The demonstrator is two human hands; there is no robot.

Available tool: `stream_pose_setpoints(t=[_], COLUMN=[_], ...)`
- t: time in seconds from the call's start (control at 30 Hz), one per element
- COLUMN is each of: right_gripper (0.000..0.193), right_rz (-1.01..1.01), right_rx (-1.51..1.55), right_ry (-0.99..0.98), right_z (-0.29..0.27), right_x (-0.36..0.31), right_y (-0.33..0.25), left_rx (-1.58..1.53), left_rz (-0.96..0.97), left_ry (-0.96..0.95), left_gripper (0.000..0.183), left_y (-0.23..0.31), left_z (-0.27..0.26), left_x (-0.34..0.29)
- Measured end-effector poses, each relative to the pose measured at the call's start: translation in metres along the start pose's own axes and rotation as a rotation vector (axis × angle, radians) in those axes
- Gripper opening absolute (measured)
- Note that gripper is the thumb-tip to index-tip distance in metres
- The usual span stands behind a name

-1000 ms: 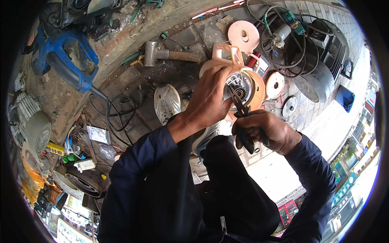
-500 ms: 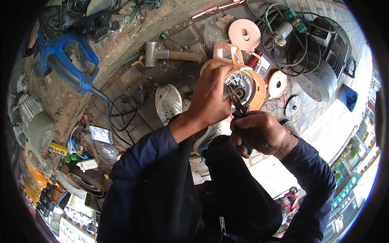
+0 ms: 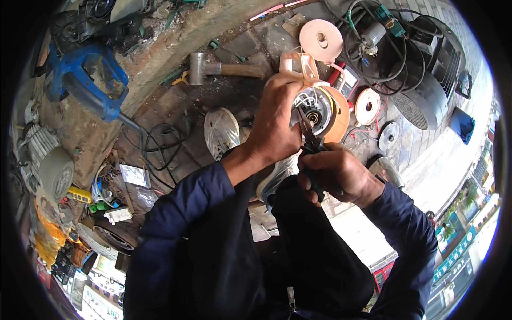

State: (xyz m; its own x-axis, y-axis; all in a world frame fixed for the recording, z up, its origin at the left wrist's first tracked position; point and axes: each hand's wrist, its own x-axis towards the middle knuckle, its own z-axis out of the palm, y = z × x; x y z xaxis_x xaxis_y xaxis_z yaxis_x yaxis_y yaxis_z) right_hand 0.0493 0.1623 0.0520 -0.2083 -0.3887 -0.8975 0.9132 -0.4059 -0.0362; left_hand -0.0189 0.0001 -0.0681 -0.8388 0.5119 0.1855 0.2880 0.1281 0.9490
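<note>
Right hand [image 3: 337, 173], wrapped round pliers [image 3: 313, 143], has edged left mid-frame, tips near wires [image 3: 307, 99], so work apparently continues there; left hand [image 3: 274, 120] grips the orange housing [image 3: 341, 111]

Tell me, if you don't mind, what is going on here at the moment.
The person's left hand steadies an orange housing whose open end shows white wires. The right hand grips dark-handled pliers, their tips at that open end. A pink disc lies beyond the housing; a wooden-handled hammer lies to the left.
</note>
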Motion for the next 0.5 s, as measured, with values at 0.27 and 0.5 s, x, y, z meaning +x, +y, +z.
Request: stream_pose_setpoints(t=[0.27, 0.5], right_gripper=[0.022, 0.024], right_rz=[-0.033, 0.043], right_rx=[-0.037, -0.072], right_ry=[-0.034, -0.008], right_z=[-0.0078, -0.0107], right_x=[0.0041, 0.0003], right_y=[0.0026, -0.0070], left_rx=[0.041, 0.058], left_rz=[0.014, -0.006], left_ry=[-0.027, -0.022], left_gripper=[0.072, 0.069], left_y=[-0.0019, -0.0021], left_z=[-0.0011, -0.0013], left_x=[-0.0014, -0.0022])
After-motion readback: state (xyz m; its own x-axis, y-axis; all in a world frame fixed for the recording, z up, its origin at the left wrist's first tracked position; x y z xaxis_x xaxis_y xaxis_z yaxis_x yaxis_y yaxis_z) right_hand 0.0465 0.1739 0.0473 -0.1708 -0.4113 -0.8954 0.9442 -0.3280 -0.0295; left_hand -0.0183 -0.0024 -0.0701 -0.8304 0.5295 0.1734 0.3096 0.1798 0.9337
